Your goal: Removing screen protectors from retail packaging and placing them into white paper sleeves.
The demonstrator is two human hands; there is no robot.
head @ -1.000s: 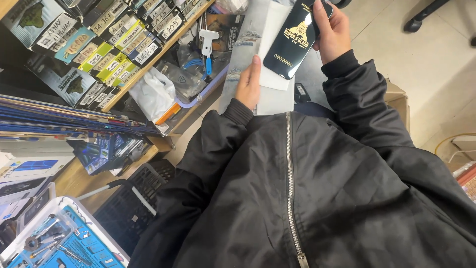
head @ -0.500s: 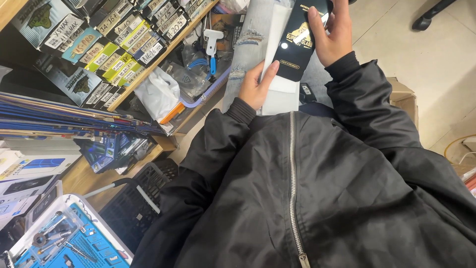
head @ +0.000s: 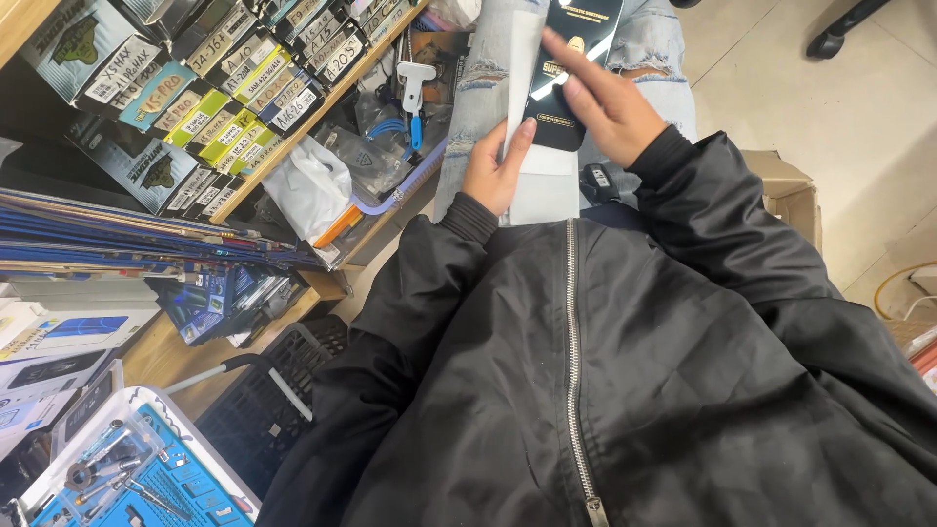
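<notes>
Right hand (head: 607, 109) fingers flat, spread on black glossy packet (head: 566, 59), left hand (head: 493, 168) fingers extended, touching white sheet (head: 539, 181)

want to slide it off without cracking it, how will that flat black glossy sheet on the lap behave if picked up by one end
The black sheet looks thin, flat and glossy, so probably stiff but brittle; lifting it by one end could flex it. Its shiny face likely slips under the right hand. It seems light, resting flat on the white sleeve that the left hand steadies.
</notes>
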